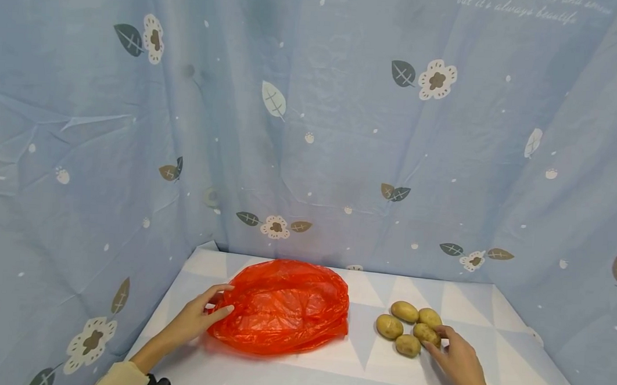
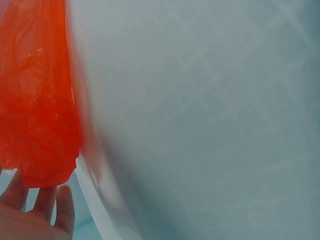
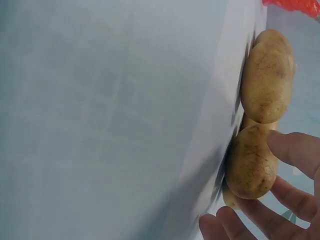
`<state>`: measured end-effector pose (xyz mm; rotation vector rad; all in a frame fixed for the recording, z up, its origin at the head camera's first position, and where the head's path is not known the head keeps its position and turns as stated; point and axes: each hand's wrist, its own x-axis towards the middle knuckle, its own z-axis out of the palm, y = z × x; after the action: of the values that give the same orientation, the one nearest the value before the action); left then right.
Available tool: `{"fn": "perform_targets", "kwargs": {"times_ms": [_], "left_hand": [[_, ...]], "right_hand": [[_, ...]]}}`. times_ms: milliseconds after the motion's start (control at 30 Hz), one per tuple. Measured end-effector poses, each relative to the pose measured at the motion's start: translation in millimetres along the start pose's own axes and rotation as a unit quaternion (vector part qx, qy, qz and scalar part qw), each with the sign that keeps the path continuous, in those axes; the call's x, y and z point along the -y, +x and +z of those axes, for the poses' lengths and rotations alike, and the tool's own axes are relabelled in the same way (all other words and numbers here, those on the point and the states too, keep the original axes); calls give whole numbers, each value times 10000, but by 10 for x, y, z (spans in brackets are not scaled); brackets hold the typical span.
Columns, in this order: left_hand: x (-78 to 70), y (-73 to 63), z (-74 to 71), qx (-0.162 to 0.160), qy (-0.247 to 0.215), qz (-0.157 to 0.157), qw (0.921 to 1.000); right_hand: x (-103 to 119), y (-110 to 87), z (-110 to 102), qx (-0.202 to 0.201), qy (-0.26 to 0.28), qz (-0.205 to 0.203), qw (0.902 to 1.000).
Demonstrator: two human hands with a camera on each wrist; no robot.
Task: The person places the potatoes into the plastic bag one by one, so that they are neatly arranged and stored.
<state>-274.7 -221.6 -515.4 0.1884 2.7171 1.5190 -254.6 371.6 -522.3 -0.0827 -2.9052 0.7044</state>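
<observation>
A red plastic bag (image 1: 281,307) lies spread with its mouth open on the table. At its left edge is my left hand (image 1: 197,317), thumb and forefinger apart and touching the film. In the left wrist view, the fingers (image 2: 64,210) reach up to the bag's edge (image 2: 45,150), partly behind it. Several potatoes (image 1: 404,311) sit in a cluster right of the bag. My right hand (image 1: 459,360) has thumb and fingers around the right-hand potato (image 1: 426,335). In the right wrist view, the thumb (image 3: 295,150) lies against that potato (image 3: 252,162), with fingers on its other side.
A pale patterned cloth (image 1: 330,374) covers the table. Blue printed curtains (image 1: 333,130) hang along the back and both sides. A dark object (image 1: 158,384) shows at the left wrist, beside a cream sleeve (image 1: 123,377).
</observation>
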Motion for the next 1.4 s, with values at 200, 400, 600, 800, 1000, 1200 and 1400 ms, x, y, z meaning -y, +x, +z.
{"fn": "perform_targets", "kwargs": {"times_ms": [200, 400, 600, 800, 1000, 1200, 1400], "left_hand": [[5, 14, 17, 74, -75, 35, 9999], [13, 15, 24, 137, -59, 26, 9999], [2, 6, 30, 126, 74, 14, 9999], [2, 6, 27, 142, 139, -42, 9998], [5, 16, 32, 184, 76, -80, 9998], [0, 25, 33, 192, 41, -69, 9998], [-11, 16, 21, 152, 70, -38, 9999]], "right_hand": [[-25, 59, 54, -66, 124, 54, 9999], [-22, 93, 87, -76, 233, 159, 9996], [-30, 111, 108, -147, 261, 189, 9994], [-45, 111, 108, -143, 273, 198, 9993], [-45, 113, 93, -103, 220, 228, 9994], [-24, 113, 84, -64, 321, 247, 9992], [-23, 114, 80, -63, 291, 275, 9992]]}}
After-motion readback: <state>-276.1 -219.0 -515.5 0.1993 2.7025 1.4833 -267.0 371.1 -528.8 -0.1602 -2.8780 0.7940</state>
